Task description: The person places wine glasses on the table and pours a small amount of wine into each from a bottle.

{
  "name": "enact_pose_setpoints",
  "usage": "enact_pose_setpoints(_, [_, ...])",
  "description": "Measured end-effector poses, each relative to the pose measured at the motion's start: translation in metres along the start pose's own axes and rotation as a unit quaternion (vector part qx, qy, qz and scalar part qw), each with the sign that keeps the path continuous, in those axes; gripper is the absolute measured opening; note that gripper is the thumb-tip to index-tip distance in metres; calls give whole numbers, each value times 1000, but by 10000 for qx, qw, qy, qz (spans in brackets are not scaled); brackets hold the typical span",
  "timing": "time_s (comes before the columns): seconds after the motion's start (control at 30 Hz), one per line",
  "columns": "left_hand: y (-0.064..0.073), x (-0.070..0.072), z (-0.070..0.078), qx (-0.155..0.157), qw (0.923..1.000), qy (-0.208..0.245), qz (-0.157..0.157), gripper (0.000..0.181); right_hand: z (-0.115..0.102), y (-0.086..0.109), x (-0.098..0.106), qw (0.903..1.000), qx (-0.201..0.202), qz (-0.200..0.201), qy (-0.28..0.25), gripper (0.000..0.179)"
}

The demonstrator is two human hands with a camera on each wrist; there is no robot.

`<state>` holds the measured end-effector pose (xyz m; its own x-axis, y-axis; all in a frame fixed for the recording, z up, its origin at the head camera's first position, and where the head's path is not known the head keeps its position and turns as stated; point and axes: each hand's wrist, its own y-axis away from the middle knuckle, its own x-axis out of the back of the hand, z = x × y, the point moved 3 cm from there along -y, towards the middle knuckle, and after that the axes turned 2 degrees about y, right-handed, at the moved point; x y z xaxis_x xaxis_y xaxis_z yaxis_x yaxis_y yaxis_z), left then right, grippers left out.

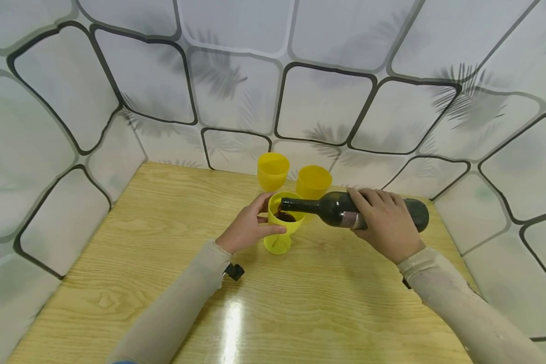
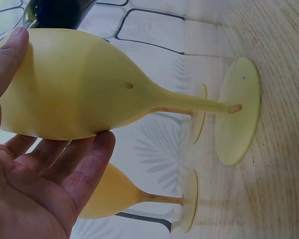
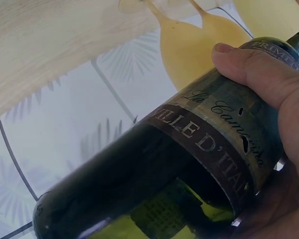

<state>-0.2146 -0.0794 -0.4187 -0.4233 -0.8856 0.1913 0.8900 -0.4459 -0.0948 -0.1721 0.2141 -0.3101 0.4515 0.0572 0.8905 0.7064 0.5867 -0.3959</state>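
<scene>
My right hand (image 1: pixel 384 220) grips a dark green wine bottle (image 1: pixel 334 208) round its labelled body, tipped nearly level with the neck toward the left. The bottle's mouth lies over the rim of a yellow goblet (image 1: pixel 296 226), and dark red liquid (image 1: pixel 285 216) runs from it and pools inside the bowl. Fingers and thumb of my left hand (image 1: pixel 250 227) hold that bowl from the left side. In the left wrist view the goblet's foot (image 2: pixel 237 112) stands on the wood, and reddish drops mark the bowl and stem. The right wrist view shows the bottle's label (image 3: pixel 224 124) close up.
Two more yellow goblets, one at back left (image 1: pixel 273 172) and one at back right (image 1: pixel 314 181), stand just behind the held one. The wooden table (image 1: pixel 164 202) meets a patterned wall (image 1: pixel 236 91) at the back and sides.
</scene>
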Motion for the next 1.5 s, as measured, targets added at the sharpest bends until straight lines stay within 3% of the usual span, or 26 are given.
enact_pose_setpoints(0.7, [0, 1, 2, -124, 9999, 9, 23, 85, 1, 1, -2, 9996, -127, -237, -13, 100])
enact_pose_setpoints(1.5, [0, 1, 0, -19, 10000, -28, 17, 87, 0, 1, -1, 9996, -127, -238, 27, 99])
